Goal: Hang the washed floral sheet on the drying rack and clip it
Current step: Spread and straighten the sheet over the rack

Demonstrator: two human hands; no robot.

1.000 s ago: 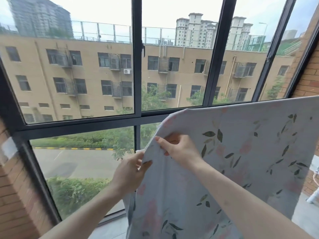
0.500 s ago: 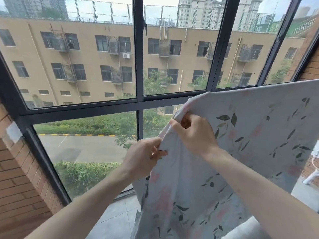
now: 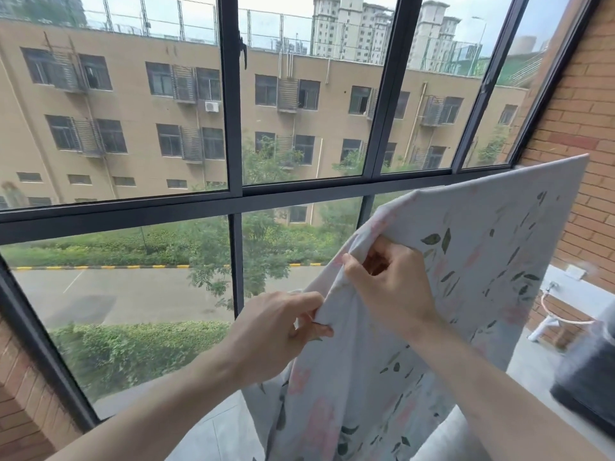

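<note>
Head view looks out through a dark-framed balcony window (image 3: pixel 233 194) at a tan multi-storey building (image 3: pixel 133 128), with a road and green hedges below. Before the glass, a pale grey cotton sheet printed with pink flowers and dark green leaves (image 3: pixel 482 261) is held up in the air; its top edge slopes up to the right, ending in a corner against the red brick wall (image 3: pixel 582 111), and its lower part hangs down toward the grey tiled floor (image 3: pixel 226 437). No drying rack shows here.

Left hand (image 3: pixel 276 331) pinches the sheet's left edge, thumb and curled fingers (image 3: pixel 312 301) closed on a fold of cloth. Right hand (image 3: pixel 392 287) sits just above and to the right, its fingers curled round a bunched part of the same edge, knuckles toward the camera. Both hands are close together, nearly touching, and both bare forearms reach up from the bottom of the frame.

Sheet and right arm hide much of the right side. Past the cloth's right edge a white pipe with a thin hose (image 3: pixel 549 321) stands near the wall, and a dark blurred object (image 3: pixel 589 384) sits at the lower right.
</note>
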